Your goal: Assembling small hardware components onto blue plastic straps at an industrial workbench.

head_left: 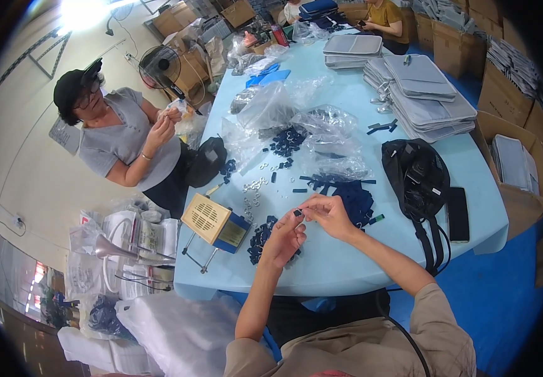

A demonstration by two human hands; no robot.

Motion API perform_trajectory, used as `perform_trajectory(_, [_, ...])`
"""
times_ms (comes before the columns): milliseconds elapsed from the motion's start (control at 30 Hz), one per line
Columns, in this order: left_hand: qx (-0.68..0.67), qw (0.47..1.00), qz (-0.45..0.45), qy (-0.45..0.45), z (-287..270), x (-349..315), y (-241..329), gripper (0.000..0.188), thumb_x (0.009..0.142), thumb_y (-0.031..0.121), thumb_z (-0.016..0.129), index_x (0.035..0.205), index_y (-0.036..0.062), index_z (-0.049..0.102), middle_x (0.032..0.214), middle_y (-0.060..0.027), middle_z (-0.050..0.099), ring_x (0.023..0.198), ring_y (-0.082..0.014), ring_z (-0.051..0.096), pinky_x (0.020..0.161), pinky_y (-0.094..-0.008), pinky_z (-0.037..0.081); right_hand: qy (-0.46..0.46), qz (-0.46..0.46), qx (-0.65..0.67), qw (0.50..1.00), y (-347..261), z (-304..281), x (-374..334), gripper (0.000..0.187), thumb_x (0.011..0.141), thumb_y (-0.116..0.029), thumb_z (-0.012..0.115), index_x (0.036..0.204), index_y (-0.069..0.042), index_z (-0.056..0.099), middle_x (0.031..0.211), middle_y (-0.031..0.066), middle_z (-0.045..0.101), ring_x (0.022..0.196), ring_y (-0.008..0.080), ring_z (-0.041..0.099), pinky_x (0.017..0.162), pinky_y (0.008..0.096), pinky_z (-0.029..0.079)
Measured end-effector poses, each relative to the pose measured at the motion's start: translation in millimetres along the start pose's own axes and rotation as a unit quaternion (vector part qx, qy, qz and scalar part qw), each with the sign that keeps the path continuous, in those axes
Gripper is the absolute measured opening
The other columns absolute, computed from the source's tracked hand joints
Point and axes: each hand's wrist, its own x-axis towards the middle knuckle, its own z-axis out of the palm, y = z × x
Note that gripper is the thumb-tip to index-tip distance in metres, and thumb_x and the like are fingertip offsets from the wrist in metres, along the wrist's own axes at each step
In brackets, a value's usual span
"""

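Note:
My left hand (281, 241) is closed in a pinch on a small dark piece (298, 213), which looks like a short fabric tab. Its other fingers are loosely curled. From the right, my right hand (329, 216) pinches at the same piece; whether a metal ring sits in its fingertips is too small to tell. Under my left hand lies a pile of small navy tabs (260, 242). Navy strips (354, 200) lie heaped beyond my right hand. Loose silvery rings (255, 186) are scattered on the light blue table (347, 276), left of my hands.
A tan and blue box device (207, 218) with a metal frame stands at the left edge. Clear plastic bags (331, 135) fill the middle. To the right are a black bag (415, 176), a phone (458, 215) and stacked grey cases (432, 107). A co-worker (130, 129) stands at left.

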Motion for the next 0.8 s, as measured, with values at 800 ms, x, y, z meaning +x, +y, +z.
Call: perform_trajectory(800, [0.327, 0.915, 0.204, 0.121, -2.2, -26.7, 9.1, 0.016, 0.082, -0.002, 0.078, 0.091, 0.0034, 0.066, 0.089, -0.0017, 0.067, 0.084, -0.009, 0.064, 0.078, -0.0228, 0.051, -0.089, 0.015, -0.078, 0.993, -10.3, 5.6, -9.1, 0.015, 0.084, -0.002, 0.076, 0.099, -0.001, 0.077, 0.098, 0.0106, 0.076, 0.091, 0.0169, 0.072, 0.083, 0.0327, 0.06])
